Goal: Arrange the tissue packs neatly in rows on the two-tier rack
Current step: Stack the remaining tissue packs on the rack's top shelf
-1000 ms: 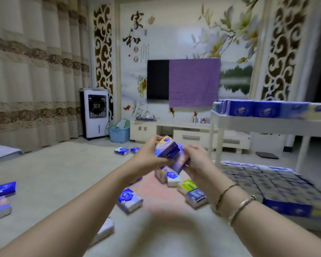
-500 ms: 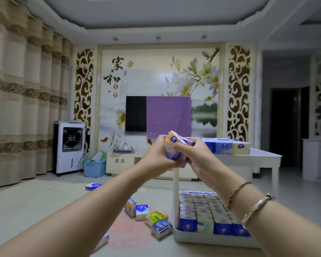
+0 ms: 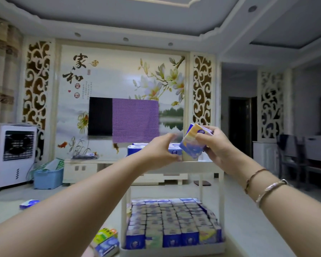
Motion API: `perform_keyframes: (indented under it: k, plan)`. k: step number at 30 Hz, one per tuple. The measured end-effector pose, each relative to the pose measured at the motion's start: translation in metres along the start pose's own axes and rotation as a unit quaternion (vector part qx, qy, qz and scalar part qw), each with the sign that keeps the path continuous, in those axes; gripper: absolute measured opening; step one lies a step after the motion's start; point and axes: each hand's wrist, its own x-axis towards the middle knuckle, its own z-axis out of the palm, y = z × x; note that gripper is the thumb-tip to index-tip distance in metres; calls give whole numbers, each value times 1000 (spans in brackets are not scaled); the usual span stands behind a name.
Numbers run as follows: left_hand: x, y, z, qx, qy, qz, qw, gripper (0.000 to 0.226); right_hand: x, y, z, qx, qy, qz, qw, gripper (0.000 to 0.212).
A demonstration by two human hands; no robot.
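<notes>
- Air cooler [image 3: 14,154], white, at the far left by the curtain; beside it a blue basket [image 3: 48,178] on the floor.
- Loose tissue packs on the floor: one blue pack [image 3: 29,204] well left of the rack, a few more [image 3: 106,242] just beside its lower left corner.
- Two-tier rack [image 3: 171,249], white; lower tier filled in tidy rows of packs [image 3: 171,219]; upper tier carries a back row [image 3: 137,150], partly hidden.
- Left hand [image 3: 160,153], fingers curled at a pack [image 3: 174,151] on the upper tier, apparently setting it in line.
- Right hand [image 3: 218,145], gripping several packs [image 3: 194,143] tilted above the upper tier.
- Step in hand, as judged: filling the upper tier. Next move calls for feeding the held packs down one by one, flush against the row.
</notes>
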Motion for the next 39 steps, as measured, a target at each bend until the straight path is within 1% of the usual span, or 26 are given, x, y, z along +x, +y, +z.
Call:
perform_keyframes:
  k: [2,6,7,9,11,13,14,19,22,25,29,32,36,37,39]
  plan:
    - [13,-4,7,68,2,-22,997,52,9,4,-20,-21,2,15,1000,60]
    - [24,-18,23,139,-15,-49,989,41,21,13,-37,-70,-17,42,997,49]
    - [24,-20,26,160,-15,-49,986,39,23,14,-37,-75,-27,43,996,49]
    - [23,-26,30,188,11,-34,982,38,28,18,-35,-79,-51,48,994,51]
    - [23,-29,31,181,29,-25,983,36,32,22,-34,-87,-85,59,991,44]
    - [25,-30,30,170,30,-31,985,34,32,25,-32,-103,-110,62,987,35]
    - [25,-30,30,165,27,-34,985,34,33,27,-32,-109,-114,61,986,34]
    - [29,-31,27,142,9,-40,989,36,32,35,-26,-128,-100,38,986,41]
    - [29,-30,24,132,-7,-27,991,47,34,38,-22,-142,-115,38,982,47]
    - [32,-29,24,168,-31,-8,985,57,36,41,-23,-170,-133,43,975,47]
    - [39,-28,28,148,-18,-16,989,59,36,42,-26,-168,-143,43,974,47]
    - [48,-25,28,118,5,-20,993,54,37,44,-27,-155,-153,41,975,50]
    - [54,-15,28,52,39,-6,998,39,36,45,-29,-146,-161,43,975,64]
    - [55,-13,28,34,46,-2,998,36,36,45,-29,-147,-160,42,975,65]
    - [54,-13,29,-2,46,3,999,33,34,46,-29,-148,-155,37,976,60]
